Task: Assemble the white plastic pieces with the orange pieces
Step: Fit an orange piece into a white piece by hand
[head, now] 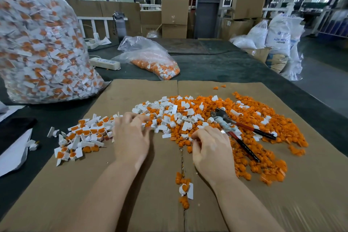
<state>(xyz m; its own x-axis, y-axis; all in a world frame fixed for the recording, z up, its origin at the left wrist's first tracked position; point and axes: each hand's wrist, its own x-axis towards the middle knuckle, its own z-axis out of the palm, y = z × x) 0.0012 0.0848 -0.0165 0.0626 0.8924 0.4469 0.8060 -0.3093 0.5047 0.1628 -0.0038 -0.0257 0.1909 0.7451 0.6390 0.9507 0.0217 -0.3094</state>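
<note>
Both hands palm-down, fingers curled into the parts heap.
Left hand reaches into white plastic pieces mid-cardboard; whether it grips one is unclear. Right hand curls over orange pieces, grip hidden, beside pliers.

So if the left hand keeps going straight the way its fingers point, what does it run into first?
The left hand points away from the person, its fingertips already at the near edge of the loose white pieces in the mixed pile. Going on, it would likely push into those first; exact contact is blurred.
</note>
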